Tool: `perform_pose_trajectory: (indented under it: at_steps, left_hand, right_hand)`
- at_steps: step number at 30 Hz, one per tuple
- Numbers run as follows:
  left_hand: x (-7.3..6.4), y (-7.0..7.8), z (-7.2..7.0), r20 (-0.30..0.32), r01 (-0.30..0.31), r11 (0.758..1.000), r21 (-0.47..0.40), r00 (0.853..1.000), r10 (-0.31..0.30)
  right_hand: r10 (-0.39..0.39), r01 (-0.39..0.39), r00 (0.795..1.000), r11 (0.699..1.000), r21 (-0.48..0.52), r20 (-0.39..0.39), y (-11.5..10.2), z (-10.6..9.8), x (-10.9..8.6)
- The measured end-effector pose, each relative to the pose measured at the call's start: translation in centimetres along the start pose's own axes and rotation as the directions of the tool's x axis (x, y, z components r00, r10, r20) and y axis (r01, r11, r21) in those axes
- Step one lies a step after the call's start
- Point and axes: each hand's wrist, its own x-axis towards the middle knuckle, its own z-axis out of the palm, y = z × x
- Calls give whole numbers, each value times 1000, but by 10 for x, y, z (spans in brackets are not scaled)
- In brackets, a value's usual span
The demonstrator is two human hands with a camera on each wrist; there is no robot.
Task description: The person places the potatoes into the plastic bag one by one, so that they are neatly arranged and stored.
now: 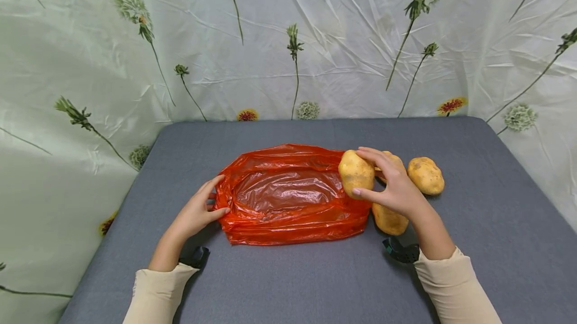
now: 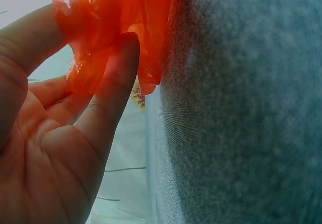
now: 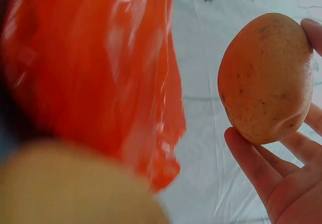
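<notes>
A red plastic bag (image 1: 288,231) lies on the table with its wide mouth facing up. My left hand (image 1: 196,209) grips the bag's left end, thumb on the near side and fingers on the far side; in the left wrist view the red film (image 2: 100,27) covers some fingertips. Over the bag's right rim, my right hand (image 1: 394,186) holds a potato (image 1: 356,171) between thumb and fingers. That potato (image 3: 266,78) shows whole in the right wrist view, raised beside the bag.
Several more potatoes are right of the bag: one near potato (image 1: 389,220), one farther right (image 1: 425,176), and one partly hidden behind my right hand (image 1: 391,161). A grey cloth covers the table (image 1: 297,284). A flower-print curtain (image 1: 270,63) hangs behind it.
</notes>
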Motion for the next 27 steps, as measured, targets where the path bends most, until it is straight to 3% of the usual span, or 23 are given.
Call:
perform_pose_trajectory:
  at_steps: [3, 13, 23, 27]
  left_hand:
    - [0, -3, 1, 3, -1, 1000, 0, 1000, 1]
    - [6, -43, 6, 8, -10, 1000, -5, 1000, 10]
    - [6, -46, 6, 4, -24, 1000, -8, 1000, 24]
    - [6, -46, 6, 2, -26, 1000, -9, 1000, 26]
  right_hand:
    - [-24, 24, 1000, 1000, -7, 12, -11, 7, 10]
    - [-120, 119, 992, 992, 50, 28, 5, 43, 35]
    - [-145, 136, 987, 983, 122, 68, -6, 85, 59]
    - [-134, 112, 986, 974, 195, 103, -11, 103, 67]
